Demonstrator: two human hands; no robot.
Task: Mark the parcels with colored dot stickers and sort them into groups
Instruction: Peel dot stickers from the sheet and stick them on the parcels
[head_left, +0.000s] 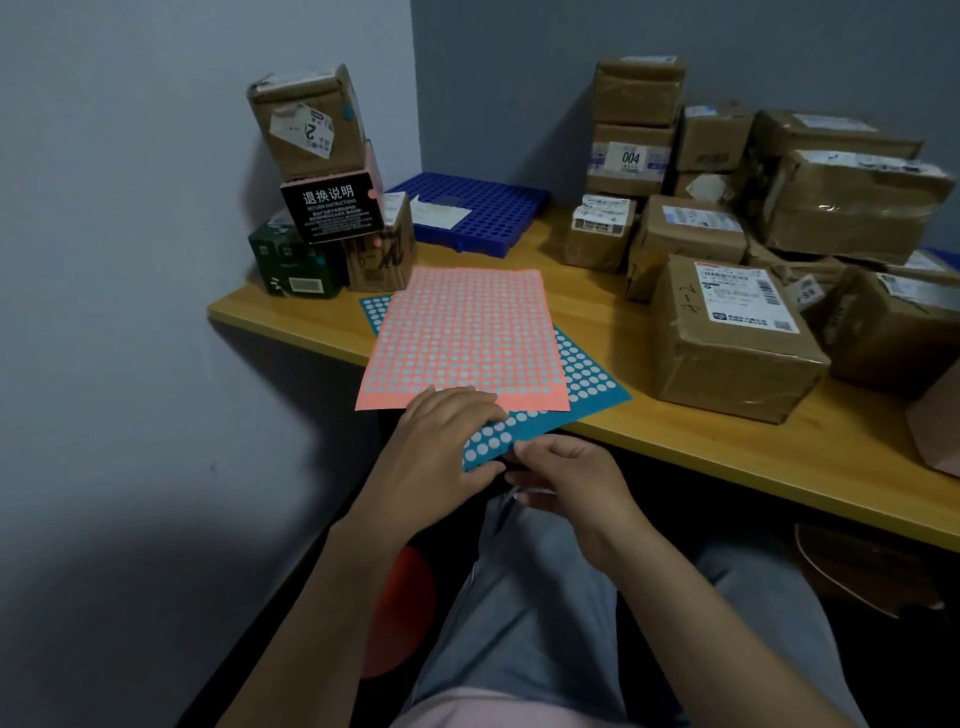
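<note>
Head view: a pink sticker sheet (462, 332) lies over a teal sticker sheet (592, 376) at the near edge of a wooden surface (584, 288), both overhanging it. The left hand (441, 447) rests with its fingers laid fairly flat across the near edges of both sheets. The right hand (571, 475) pinches the teal sheet's near corner with curled fingers. Brown parcels (727, 338) crowd the right side. A small stack of boxes (306, 124) stands far left, beside a blue grid tray (483, 218).
</note>
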